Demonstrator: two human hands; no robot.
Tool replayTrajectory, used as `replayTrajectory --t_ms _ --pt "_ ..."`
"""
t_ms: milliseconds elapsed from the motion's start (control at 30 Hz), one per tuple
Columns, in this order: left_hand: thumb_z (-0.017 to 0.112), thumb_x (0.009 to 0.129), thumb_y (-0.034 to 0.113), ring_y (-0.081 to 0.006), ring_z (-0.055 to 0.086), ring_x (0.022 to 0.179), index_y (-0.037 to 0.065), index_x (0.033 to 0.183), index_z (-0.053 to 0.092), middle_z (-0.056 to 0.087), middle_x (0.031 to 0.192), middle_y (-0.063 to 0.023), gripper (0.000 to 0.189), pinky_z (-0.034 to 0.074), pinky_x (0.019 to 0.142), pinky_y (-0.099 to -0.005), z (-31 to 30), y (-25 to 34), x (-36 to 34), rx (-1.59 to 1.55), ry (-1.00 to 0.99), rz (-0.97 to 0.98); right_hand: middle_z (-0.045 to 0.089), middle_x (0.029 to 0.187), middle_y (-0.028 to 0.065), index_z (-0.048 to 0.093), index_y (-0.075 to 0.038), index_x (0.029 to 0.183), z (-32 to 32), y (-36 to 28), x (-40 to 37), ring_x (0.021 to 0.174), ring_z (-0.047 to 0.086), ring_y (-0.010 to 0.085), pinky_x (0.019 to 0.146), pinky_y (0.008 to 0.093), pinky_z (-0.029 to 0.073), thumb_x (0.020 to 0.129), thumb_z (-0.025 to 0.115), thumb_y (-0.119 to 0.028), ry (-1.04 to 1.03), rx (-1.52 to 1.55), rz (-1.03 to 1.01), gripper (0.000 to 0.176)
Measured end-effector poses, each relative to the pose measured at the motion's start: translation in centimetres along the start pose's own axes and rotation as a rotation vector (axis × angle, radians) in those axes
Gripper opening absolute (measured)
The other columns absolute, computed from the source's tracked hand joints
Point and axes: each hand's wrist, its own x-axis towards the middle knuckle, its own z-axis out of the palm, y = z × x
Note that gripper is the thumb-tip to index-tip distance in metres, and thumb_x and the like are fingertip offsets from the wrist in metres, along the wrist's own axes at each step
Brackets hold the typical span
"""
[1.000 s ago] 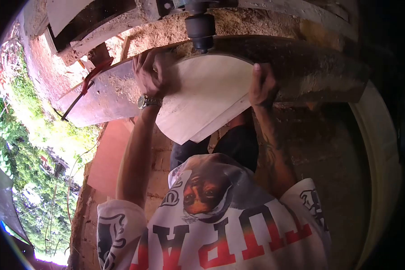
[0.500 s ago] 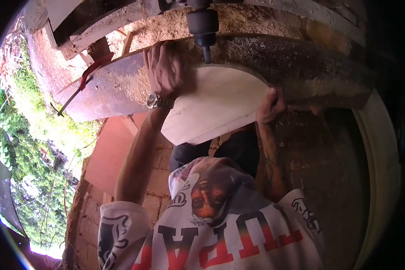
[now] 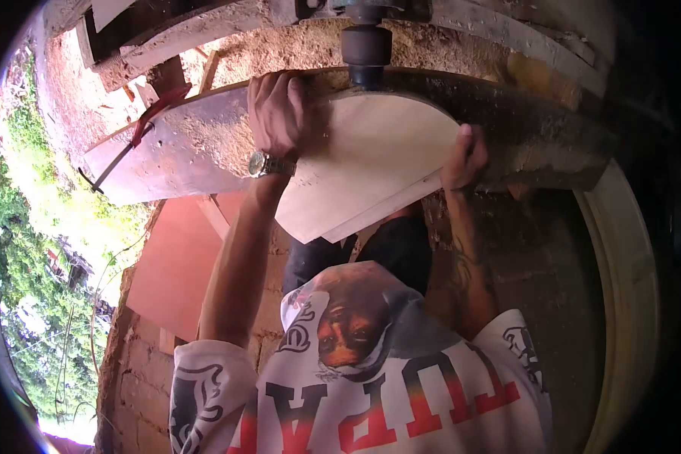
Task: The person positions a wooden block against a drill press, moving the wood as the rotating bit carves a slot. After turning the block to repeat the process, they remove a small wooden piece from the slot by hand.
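A pale wooden board with a curved far edge lies on the worktable and juts out over its near side. My left hand, a metal watch on its wrist, is closed at the board's left edge with fingers bent; its fingertips are partly hidden. At the right corner, my right hand grips the board, thumb up along the edge and fingers curled. The dark spindle of a machine points down at the board's far edge between my hands. Whether its bit touches the wood is hidden.
A clamp with a red handle sits on the table's left end. Sawdust is heaped behind the table. A reddish panel leans below on the left, and a pale curved post stands at right.
The spindle's thick collar now sits at the board's far edge, and the thin bit visible before is out of sight. Both hands keep their hold on the board; the whole view has shifted slightly.
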Motion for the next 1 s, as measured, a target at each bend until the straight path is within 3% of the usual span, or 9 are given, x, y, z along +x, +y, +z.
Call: replayTrajectory --t_ms 33,67,200,267,567,600,733,833,1000 --pt "0.046 0.106 0.021 -0.0407 0.063 0.103 0.003 0.106 0.073 0.072 0.105 -0.0206 0.033 0.046 0.097 -0.0493 -0.2 0.0 -0.1 -0.002 0.001 0.013 0.063 0.081 0.0137 0.065 -0.001 0.098 0.2 -0.1 -0.1 0.08 0.06 0.0203 0.075 0.0375 0.05 0.11 0.051 -0.036 0.01 0.035 -0.026 0.04" --pt "0.045 0.107 0.024 -0.0394 0.062 0.115 0.003 0.117 0.074 0.072 0.118 -0.0207 0.037 0.042 0.107 -0.0502 0.2 -0.2 -0.4 0.01 0.02 0.009 0.064 0.082 0.0134 0.065 -0.001 0.097 0.3 -0.2 0.0 0.08 0.06 0.0201 0.075 0.0376 0.05 0.11 0.052 -0.036 0.018 0.067 -0.054 0.04" --pt "0.045 0.107 0.027 -0.0396 0.059 0.127 0.003 0.125 0.073 0.067 0.132 -0.0211 0.041 0.038 0.115 -0.0519 -0.4 -0.3 -0.9 0.135 0.069 -0.012 0.066 0.083 0.0113 0.066 0.0 0.098 0.6 0.6 -0.3 0.081 0.062 0.0202 0.076 0.0374 0.051 0.111 0.051 -0.037 0.008 0.005 -0.082 0.041" --pt "0.045 0.107 0.03 -0.0396 0.056 0.131 0.004 0.128 0.072 0.065 0.138 -0.0211 0.043 0.035 0.118 -0.0526 -0.8 -1.7 -1.8 0.119 0.074 -0.038 0.067 0.079 0.0129 0.067 -0.002 0.098 1.0 -0.2 -0.9 0.073 0.064 0.0241 0.07 0.0399 0.052 0.109 0.055 -0.037 0.011 -0.008 -0.114 0.038" --pt "0.041 0.108 0.036 -0.0392 0.051 0.139 0.009 0.131 0.072 0.062 0.142 -0.0218 0.047 0.031 0.12 -0.0548 -1.2 -2.3 -2.5 0.179 0.032 -0.083 0.07 0.087 0.0172 0.068 -0.003 0.104 1.7 0.0 -1.8 0.08 0.07 0.0303 0.072 0.0422 0.054 0.108 0.058 -0.036 -0.033 0.076 -0.084 0.035" --pt "0.051 0.103 0.033 -0.0362 0.048 0.144 0.015 0.139 0.068 0.057 0.151 -0.0151 0.044 0.025 0.126 -0.0595 -1.3 -2.5 -2.7 0.155 -0.009 -0.121 0.07 0.088 0.0176 0.068 -0.003 0.104 1.6 0.0 -1.7 0.081 0.07 0.0305 0.073 0.0423 0.054 0.107 0.058 -0.036 -0.033 0.071 -0.095 0.035" --pt "0.05 0.102 0.031 -0.0366 0.048 0.145 0.015 0.146 0.063 0.056 0.152 -0.0137 0.048 0.026 0.125 -0.0583 -1.1 -2.4 -4.0 0.184 0.004 -0.128 0.07 0.087 0.0165 0.068 -0.002 0.106 1.3 0.7 -3.0 0.081 0.07 0.0276 0.074 0.0418 0.054 0.108 0.059 -0.033 -0.049 0.038 -0.098 0.033" --pt "0.043 0.108 0.035 -0.0406 0.053 0.135 0.011 0.136 0.068 0.064 0.14 -0.0172 0.045 0.034 0.117 -0.0563 -1.1 -2.5 -3.2 0.138 0.088 -0.028 0.07 0.087 0.0173 0.068 -0.001 0.107 1.6 0.2 -2.8 0.081 0.071 0.0283 0.074 0.0419 0.054 0.108 0.06 -0.032 -0.041 0.054 -0.053 0.032" --pt "0.047 0.105 0.036 -0.0417 0.057 0.117 0.008 0.121 0.072 0.067 0.122 -0.0175 0.04 0.039 0.105 -0.0542 -1.1 -2.2 -2.5 0.235 0.04 -0.17 0.071 0.087 0.0185 0.068 -0.002 0.109 1.7 -0.6 -0.6 0.082 0.073 0.029 0.074 0.0402 0.055 0.107 0.061 -0.033 -0.059 0.074 -0.055 0.032"
